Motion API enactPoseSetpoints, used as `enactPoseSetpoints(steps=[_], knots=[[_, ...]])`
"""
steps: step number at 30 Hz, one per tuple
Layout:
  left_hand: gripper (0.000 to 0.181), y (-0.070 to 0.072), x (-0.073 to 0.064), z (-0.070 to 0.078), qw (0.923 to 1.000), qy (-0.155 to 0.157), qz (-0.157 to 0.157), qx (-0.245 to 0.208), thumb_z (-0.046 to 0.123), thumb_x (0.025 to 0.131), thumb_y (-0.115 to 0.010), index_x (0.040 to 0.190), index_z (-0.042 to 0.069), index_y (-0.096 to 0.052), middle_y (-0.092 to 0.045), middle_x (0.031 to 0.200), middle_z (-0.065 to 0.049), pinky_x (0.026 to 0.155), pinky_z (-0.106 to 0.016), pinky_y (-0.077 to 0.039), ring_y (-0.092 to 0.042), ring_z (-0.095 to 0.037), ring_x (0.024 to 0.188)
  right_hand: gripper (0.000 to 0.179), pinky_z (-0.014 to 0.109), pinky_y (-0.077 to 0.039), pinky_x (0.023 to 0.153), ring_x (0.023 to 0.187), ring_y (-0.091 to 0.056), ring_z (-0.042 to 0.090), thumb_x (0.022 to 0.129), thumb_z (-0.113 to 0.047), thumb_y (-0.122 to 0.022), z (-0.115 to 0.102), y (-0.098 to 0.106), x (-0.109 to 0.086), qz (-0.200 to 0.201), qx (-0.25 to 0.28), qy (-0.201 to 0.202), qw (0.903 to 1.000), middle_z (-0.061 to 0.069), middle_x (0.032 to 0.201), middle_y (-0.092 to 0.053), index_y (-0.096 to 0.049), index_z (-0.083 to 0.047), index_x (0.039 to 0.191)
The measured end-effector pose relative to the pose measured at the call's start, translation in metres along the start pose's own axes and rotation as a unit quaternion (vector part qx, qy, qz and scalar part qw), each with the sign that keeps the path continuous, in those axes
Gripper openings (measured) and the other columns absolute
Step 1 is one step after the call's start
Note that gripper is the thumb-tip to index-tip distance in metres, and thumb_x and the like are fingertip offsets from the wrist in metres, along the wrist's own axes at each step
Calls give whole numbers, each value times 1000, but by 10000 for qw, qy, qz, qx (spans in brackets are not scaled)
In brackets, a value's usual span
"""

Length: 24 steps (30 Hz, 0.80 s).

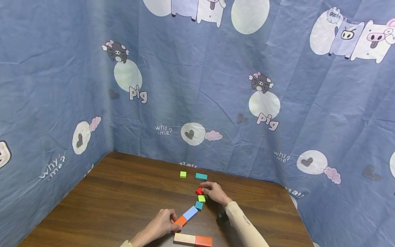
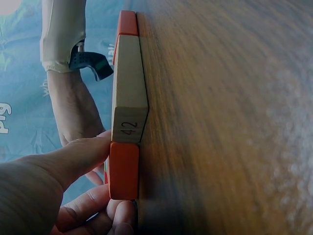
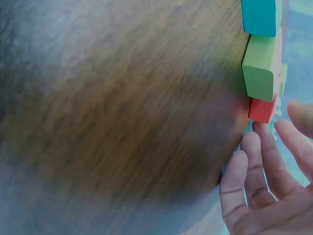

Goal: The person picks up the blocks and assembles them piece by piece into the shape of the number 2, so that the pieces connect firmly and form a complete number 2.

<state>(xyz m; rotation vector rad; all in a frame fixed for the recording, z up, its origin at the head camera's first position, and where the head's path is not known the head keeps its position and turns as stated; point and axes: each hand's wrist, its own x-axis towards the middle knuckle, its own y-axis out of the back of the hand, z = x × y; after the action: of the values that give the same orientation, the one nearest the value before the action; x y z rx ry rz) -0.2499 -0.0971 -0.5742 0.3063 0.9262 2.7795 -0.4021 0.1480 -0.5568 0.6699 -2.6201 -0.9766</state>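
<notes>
My left hand [image 1: 162, 222] pinches an orange block [image 1: 180, 221] at the near end of a slanting row, thumb on one side and fingers on the other. Up the row follow a light blue block [image 1: 190, 213], a teal cube [image 1: 199, 206], a lime green cube [image 1: 201, 199] and a red block [image 1: 199, 191]. At that far end, the fingertips of my right hand [image 1: 216, 192] are right at the red block [image 3: 261, 110]. Its fingers look loosely extended in the right wrist view, with the thumb apart from the block.
In front lie a beige block [image 1: 184, 238], marked 42 on its end, and a red-orange block [image 1: 203, 241], end to end. Another lime cube [image 1: 183, 174] and a teal block [image 1: 201, 176] sit near the back edge. A blue printed curtain [image 1: 197, 103] hangs behind the wooden table [image 1: 123, 192].
</notes>
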Motion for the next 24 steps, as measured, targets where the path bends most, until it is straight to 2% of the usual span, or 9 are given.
enactPoseSetpoints(steps=[5, 10, 13, 19, 21, 24], knots=[[28, -1, 0, -1, 10000, -1, 37, 38, 24, 69, -84, 73, 9, -61, -56, 68, 5, 49, -19, -35, -43, -2, 57, 30, 30, -48, 79, 95, -62, 21, 95, -15, -59, 4, 0, -4, 448, 136, -43, 9989, 15, 112, -68, -62, 0, 120], [28, -1, 1, -1, 10000, 32, 19, 66, 24, 69, -84, 73, 9, -61, -56, 68, 4, 49, -19, -35, -44, -2, 57, 33, 29, -50, 71, 91, -63, 24, 97, -14, -56, 10, -1, -9, 772, 795, -310, 9934, 20, 108, -65, -56, 5, 123], [28, -1, 1, 0, 10000, 32, -13, 32, 23, 70, -84, 74, 8, -61, -56, 69, 4, 48, -19, -35, -44, -3, 57, 35, 29, -51, 68, 89, -63, 24, 97, -15, -56, 13, -2, -12, 917, 1331, -561, 9853, 23, 109, -63, -54, 7, 125], [28, 0, 0, 1, 10000, 81, -55, 15, 23, 70, -84, 75, 7, -61, -56, 69, 3, 48, -19, -35, -45, -4, 58, 38, 29, -49, 74, 91, -61, 18, 96, -15, -58, 18, -7, -17, 1100, 2238, -1015, 9631, 23, 113, -62, -52, 8, 125], [28, 0, 0, 1, 10000, 67, -44, -3, 22, 70, -84, 75, 7, -61, -56, 68, 3, 48, -19, -35, -45, -4, 57, 39, 28, -48, 76, 93, -60, 16, 94, -13, -59, 18, -8, -18, 1100, 2422, -1046, 9583, 23, 115, -61, -52, 8, 125], [28, 0, -1, 2, 10000, 53, -44, -69, 22, 70, -84, 75, 7, -61, -55, 67, 4, 46, -19, -35, -45, -3, 55, 42, 26, -47, 81, 101, -59, 17, 90, -9, -61, 16, -10, -20, 947, 2613, -926, 9561, 25, 121, -59, -51, 8, 127]])
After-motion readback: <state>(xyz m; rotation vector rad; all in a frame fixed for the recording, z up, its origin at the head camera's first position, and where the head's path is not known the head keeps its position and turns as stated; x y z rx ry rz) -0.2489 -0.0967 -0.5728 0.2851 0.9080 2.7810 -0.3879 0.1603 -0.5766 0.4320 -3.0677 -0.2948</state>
